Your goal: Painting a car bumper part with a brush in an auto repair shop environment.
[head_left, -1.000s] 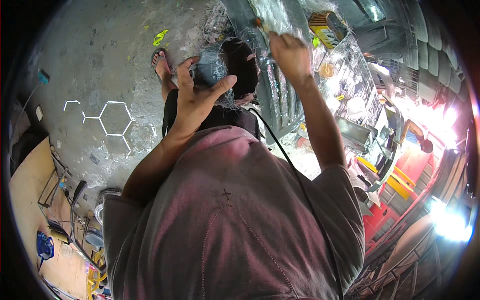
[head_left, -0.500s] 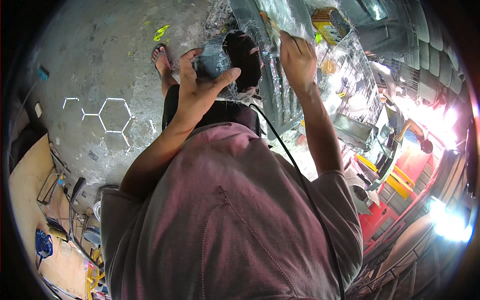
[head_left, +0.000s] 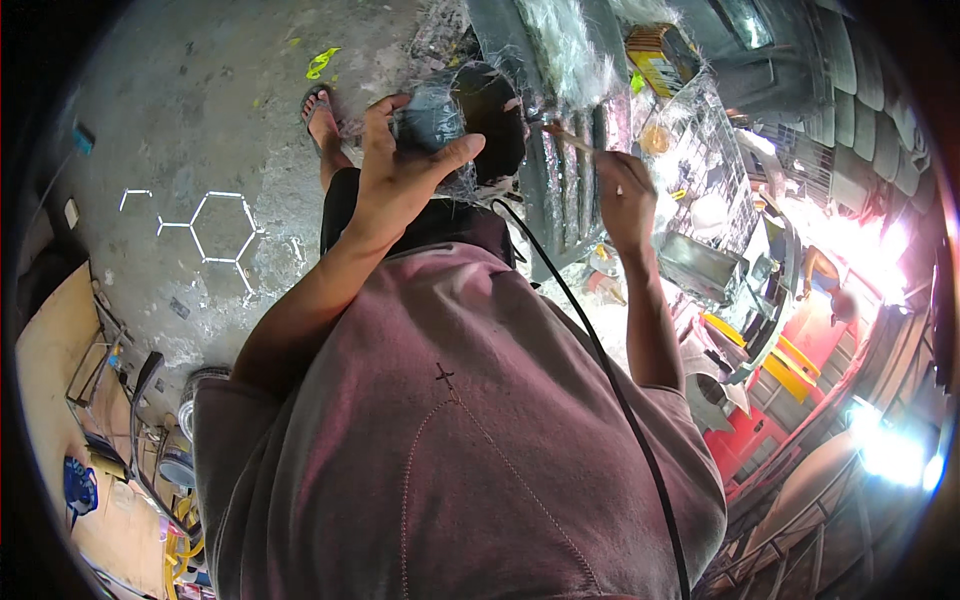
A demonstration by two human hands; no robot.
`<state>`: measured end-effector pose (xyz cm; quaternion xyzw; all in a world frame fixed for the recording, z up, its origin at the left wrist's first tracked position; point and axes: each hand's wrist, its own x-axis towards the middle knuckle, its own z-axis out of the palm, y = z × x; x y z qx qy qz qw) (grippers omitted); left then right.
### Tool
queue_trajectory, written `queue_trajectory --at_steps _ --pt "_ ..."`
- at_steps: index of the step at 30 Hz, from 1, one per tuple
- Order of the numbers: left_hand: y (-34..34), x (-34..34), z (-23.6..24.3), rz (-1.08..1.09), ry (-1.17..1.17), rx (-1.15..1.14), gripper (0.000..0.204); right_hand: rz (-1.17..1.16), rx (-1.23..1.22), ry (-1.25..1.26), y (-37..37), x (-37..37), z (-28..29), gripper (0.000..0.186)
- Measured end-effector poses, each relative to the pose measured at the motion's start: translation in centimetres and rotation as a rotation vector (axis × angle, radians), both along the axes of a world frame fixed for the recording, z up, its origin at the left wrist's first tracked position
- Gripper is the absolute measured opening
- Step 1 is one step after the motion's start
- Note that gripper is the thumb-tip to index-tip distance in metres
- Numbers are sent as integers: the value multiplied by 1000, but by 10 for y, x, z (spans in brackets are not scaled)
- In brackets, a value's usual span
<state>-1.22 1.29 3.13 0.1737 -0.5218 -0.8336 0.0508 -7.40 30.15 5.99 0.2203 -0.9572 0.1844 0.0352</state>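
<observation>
My left hand [head_left: 405, 185] is wrapped round a blue-grey tub [head_left: 428, 118] with a ragged, clear film-like edge, thumb and fingers on its side. The tub's wide mouth [head_left: 492, 125] looks dark and faces right. In my right hand [head_left: 627, 200] is a slim wooden-handled brush [head_left: 577, 142], pinched at the handle's end. Its tip points left, over a grey ribbed panel [head_left: 560, 205] just right of the tub. White fibrous strands [head_left: 565, 55] lie on the panel's far part.
A yellow box [head_left: 655, 65] stands beyond the panel. To the right are a wire rack [head_left: 715, 140] with stringy fibres and a metal tin [head_left: 700, 262]. Another person [head_left: 825, 270] is farther right. A black cable [head_left: 590, 330] crosses my front. A neon-yellow scrap [head_left: 322, 64] lies on the floor.
My right hand has come nearer and slightly right with the brush, off the white strands to the ribbed part of the panel. My left hand keeps its hold on the tub, almost unmoved.
</observation>
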Motion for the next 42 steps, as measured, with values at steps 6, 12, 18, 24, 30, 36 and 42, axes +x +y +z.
queue_trajectory --at_steps 6,12,18,24,30,36,42 --pt "0 -1 7 -23 -39 72 69 220 33 -189 -26 -71 22 14" --pt "-2 0 6 5 -32 104 71 345 135 -18 -105 -144 -7 12" --pt "-3 -4 3 -96 -103 -282 73 266 -24 169 -139 -158 7 18" --pt "-10 9 -32 -6 -45 33 67 366 25 21 -59 -77 -48 36" --pt "-17 16 -31 -76 -122 91 65 369 131 -153 26 21 -10 38" --pt "-23 18 -28 -75 -217 94 73 335 101 -404 18 -14 12 22" --pt "-25 18 -23 -110 -302 45 72 408 484 -71 -95 -129 -10 20"
